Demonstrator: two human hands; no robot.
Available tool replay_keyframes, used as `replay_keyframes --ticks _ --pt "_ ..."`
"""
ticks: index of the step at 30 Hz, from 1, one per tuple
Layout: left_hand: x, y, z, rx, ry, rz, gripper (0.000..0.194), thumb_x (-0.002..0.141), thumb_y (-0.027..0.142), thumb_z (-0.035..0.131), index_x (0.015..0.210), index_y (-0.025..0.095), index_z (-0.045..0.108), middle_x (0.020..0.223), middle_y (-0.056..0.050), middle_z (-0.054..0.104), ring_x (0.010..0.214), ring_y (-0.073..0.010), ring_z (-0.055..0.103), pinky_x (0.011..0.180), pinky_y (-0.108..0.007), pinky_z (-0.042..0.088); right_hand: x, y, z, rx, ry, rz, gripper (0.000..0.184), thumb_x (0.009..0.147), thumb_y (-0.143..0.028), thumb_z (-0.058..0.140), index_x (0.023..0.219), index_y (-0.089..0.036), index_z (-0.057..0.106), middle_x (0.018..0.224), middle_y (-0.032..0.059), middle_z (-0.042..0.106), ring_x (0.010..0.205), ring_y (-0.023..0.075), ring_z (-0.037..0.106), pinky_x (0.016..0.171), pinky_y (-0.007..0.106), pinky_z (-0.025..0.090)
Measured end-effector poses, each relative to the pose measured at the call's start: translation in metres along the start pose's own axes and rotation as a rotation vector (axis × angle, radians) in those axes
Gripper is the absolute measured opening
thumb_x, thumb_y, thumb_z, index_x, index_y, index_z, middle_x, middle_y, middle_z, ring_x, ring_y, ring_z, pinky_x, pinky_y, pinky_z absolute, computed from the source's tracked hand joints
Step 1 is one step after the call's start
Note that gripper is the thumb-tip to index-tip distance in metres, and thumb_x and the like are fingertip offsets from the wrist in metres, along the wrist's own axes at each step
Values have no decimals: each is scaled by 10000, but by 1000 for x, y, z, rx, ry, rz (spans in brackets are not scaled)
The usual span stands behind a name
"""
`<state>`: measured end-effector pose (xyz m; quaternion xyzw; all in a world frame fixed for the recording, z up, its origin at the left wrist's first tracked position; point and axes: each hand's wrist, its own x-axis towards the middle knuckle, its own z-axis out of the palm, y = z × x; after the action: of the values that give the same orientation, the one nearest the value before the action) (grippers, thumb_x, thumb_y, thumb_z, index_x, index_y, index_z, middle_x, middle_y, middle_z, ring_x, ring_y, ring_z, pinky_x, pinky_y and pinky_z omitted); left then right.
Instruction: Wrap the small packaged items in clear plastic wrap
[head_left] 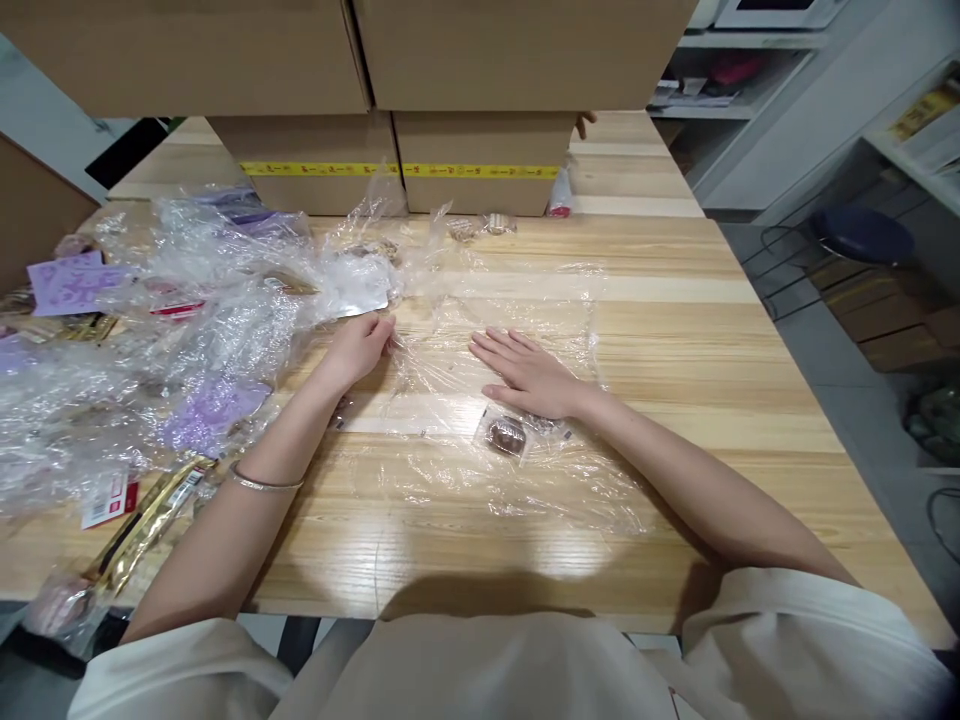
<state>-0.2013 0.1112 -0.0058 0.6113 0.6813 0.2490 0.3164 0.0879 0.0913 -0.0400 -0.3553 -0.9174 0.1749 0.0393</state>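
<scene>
A thin clear plastic bag is spread flat over the wooden table in front of me. My right hand lies flat on it with the fingers stretched out. My left hand is closed in a pinch at the bag's left edge, where creases run from the fingertips across the film. Just below my right hand is a small clear packet with a dark brown piece inside; whether it lies on or under the film I cannot tell.
A heap of crumpled clear wrappers covers the left side, with purple cards and gold packets among it. Stacked cardboard boxes stand at the back. Small packets lie before them. Behind the boxes, another person's fingers show.
</scene>
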Motion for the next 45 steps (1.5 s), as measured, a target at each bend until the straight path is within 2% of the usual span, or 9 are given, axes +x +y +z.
replay_keyframes --ticks 3,8,17,20,23,28,33,39,45 --pt "4 12 9 -215 -115 -67 349 883 511 580 747 190 602 667 -26 617 548 -153 500 544 -262 326 0 -1 0 3 -5 -8 705 996 -642 276 1588 -287 135 1668 30 107 1544 228 50 1265 497 95" --pt "10 24 18 -219 -231 -84 448 785 421 724 515 198 445 478 43 405 449 -91 329 495 -248 235 -1 -3 1 -14 -16 -10 739 988 -666 241 1590 -252 134 1666 52 104 1544 229 24 1269 495 66" --pt "10 2 8 -654 145 -142 334 838 284 665 603 188 447 518 59 435 457 -70 406 465 -196 291 -13 -4 7 -27 -23 24 747 978 -683 251 1597 -287 117 1671 29 93 1541 245 -3 1270 504 54" --pt "11 0 -1 -665 184 -187 295 880 281 629 643 183 484 549 35 501 533 -101 550 540 -202 418 -14 -4 8 -19 -14 22 762 966 -704 259 1595 -293 134 1671 28 107 1542 261 18 1267 515 68" --pt "14 13 5 -587 43 -213 229 880 330 657 748 157 588 693 -31 640 624 -140 635 602 -240 476 -14 -5 8 -23 -24 29 787 955 -720 267 1597 -286 130 1670 36 109 1543 263 18 1266 516 55" --pt "32 52 29 -422 -182 -253 187 828 295 739 756 152 642 667 -45 647 508 -134 558 521 -263 402 -14 -6 8 -23 -32 39 818 951 -726 264 1603 -248 136 1673 47 89 1543 262 -10 1267 495 22" --pt "47 63 34 -437 -259 -250 197 777 149 763 666 149 600 572 -4 572 450 -94 471 499 -240 385 -15 -6 9 -8 -2 29 812 952 -731 251 1601 -251 154 1673 51 85 1546 266 5 1262 510 33" --pt "39 63 30 -574 -185 -162 60 975 196 496 918 215 488 753 26 615 566 -103 624 623 -252 518 -17 -6 9 -7 23 31 794 955 -722 266 1595 -261 175 1672 46 111 1547 259 23 1267 497 26" --pt "46 66 19 -484 -63 -55 71 1014 216 418 949 218 446 680 25 630 390 -60 457 425 -177 284 -17 -7 9 -11 30 38 795 951 -729 257 1592 -264 182 1670 52 130 1547 255 32 1269 494 41"
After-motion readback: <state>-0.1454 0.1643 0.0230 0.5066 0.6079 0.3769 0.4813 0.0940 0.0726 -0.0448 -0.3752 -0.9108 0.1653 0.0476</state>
